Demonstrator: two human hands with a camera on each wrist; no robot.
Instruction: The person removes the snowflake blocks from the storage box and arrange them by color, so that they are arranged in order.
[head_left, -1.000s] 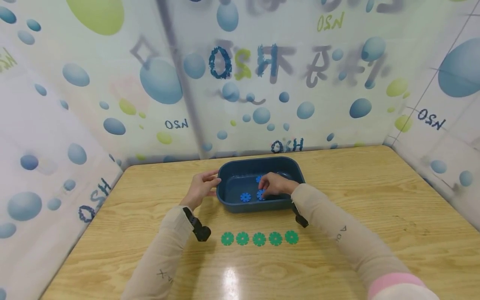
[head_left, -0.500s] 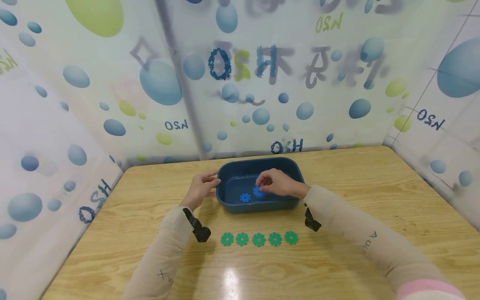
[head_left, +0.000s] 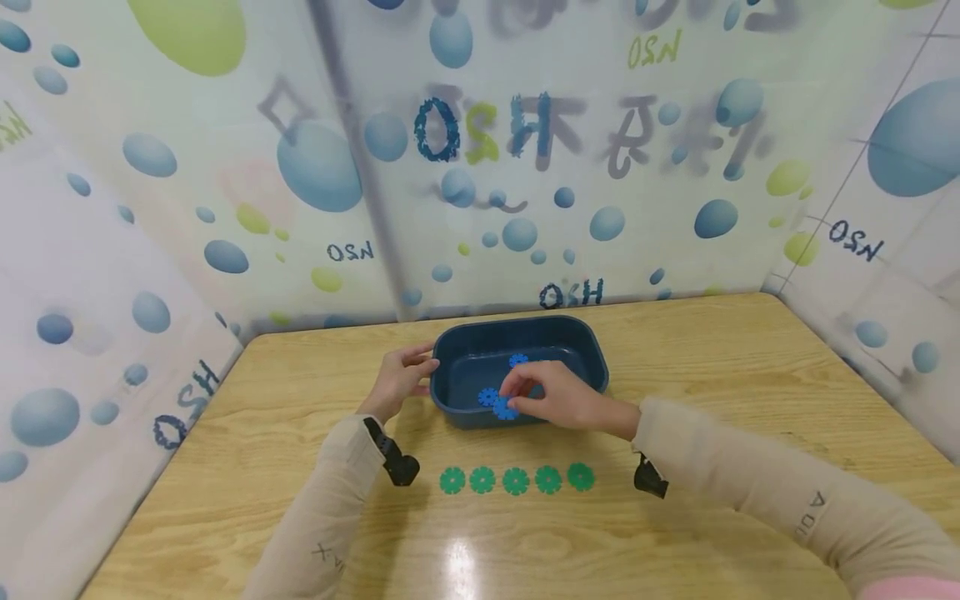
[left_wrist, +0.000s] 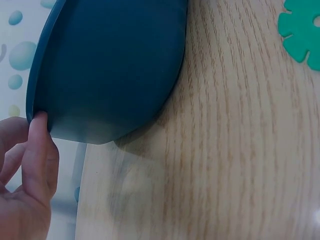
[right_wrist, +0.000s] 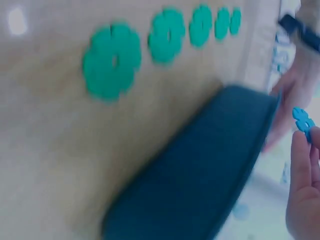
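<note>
My right hand (head_left: 558, 396) pinches a blue notched snowflake disc (head_left: 505, 409) just above the near rim of the dark blue plastic basin (head_left: 517, 421). In the right wrist view that held blue disc (right_wrist: 302, 120) stands up between thumb and fingertips. My left hand (head_left: 397, 379) holds the basin's left end at the rim, and its fingers (left_wrist: 37, 160) show there in the left wrist view. Inside the basin lie another blue disc (head_left: 487, 396), beside the held one, and a blue disc (head_left: 518, 360) farther back. The right hand hides part of the basin floor.
Several green snowflake discs lie in a row on the wooden table (head_left: 375, 533) in front of the basin, among them a middle green disc (head_left: 516, 481). A patterned curtain wall (head_left: 480, 208) stands close behind the table.
My right hand has lifted a blue disc from the basin floor and brought it toward the near rim. The left hand has stayed at the basin's left end.
</note>
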